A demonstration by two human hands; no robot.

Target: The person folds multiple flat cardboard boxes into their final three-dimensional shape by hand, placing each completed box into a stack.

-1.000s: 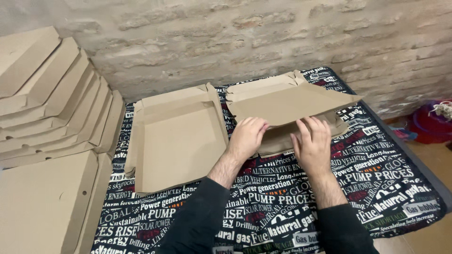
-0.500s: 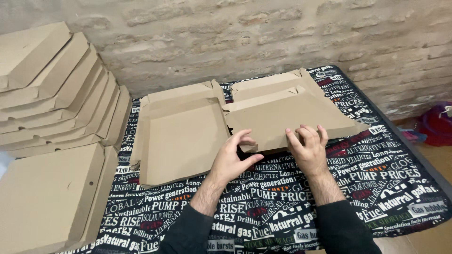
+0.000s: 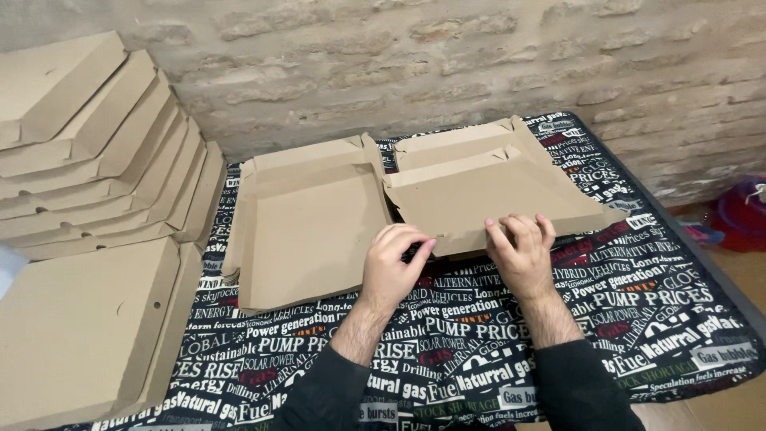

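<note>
Nearest the camera, two dark sleeves run off the bottom edge, so the arms are cut off at the forearms. The left hand [image 3: 392, 267] curls its fingers narrowly over the near edge of the folded cardboard lid [image 3: 487, 199], thumb hidden underneath; the right hand [image 3: 523, 254] lies just beside it, fingers close together and pressed flat on the same edge, gripping nothing that can be seen. What lies under the lid's front flap is hidden. The lid sits on the printed tablecloth [image 3: 638, 319], right of centre, joined to the shallow open cardboard tray [image 3: 307, 231] beside it; the tray holds nothing. At far left, a stack of finished boxes [image 3: 88, 152] leans against the brick wall [image 3: 399, 64], partly cut off by the frame, with another flat closed box [image 3: 80, 327] in front. Compared with half a second ago, the left hand has closed down onto the edge, where it was open and lifted.
</note>
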